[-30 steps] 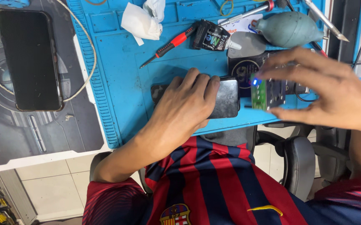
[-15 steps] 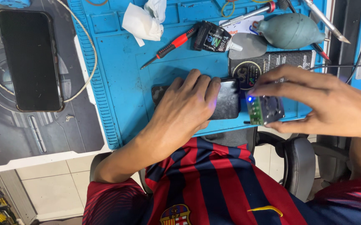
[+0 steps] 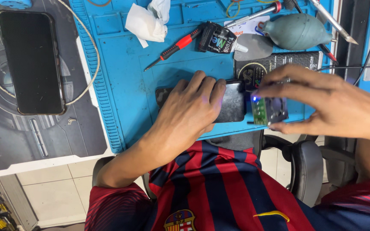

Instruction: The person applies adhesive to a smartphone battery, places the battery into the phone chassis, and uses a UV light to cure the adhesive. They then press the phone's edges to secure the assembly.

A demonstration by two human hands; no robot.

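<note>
A blue silicone repair mat (image 3: 120,77) covers the bench, crowded at its far edge with a red-handled screwdriver (image 3: 176,46), a crumpled white tissue (image 3: 148,21), a small black glue tube (image 3: 217,38), a teal rubber air blower (image 3: 298,31) and a soldering iron (image 3: 253,15). Off the mat, on a grey printed pad, a second black phone (image 3: 32,62) lies face up with a white cable (image 3: 86,51) looped round it.

The left hand (image 3: 189,113) lies flat, fingers together, pressing a dark phone (image 3: 229,102) down on the mat near its front edge. The right hand (image 3: 321,107) pinches a small green circuit board (image 3: 268,110) between thumb and fingers, right at the phone's end; a blue light glows on the board where it meets the phone.

To my eye this is the hooking-up stage, the little board being mated to the phone's end. What comes next seems to call for a steady left hand and a straight, gentle push from the right, so the connection isn't bent.

Compared with a second ago, the right hand has come lower and closer to the phone, the board now sits against its end, and the left hand has not shifted.
</note>
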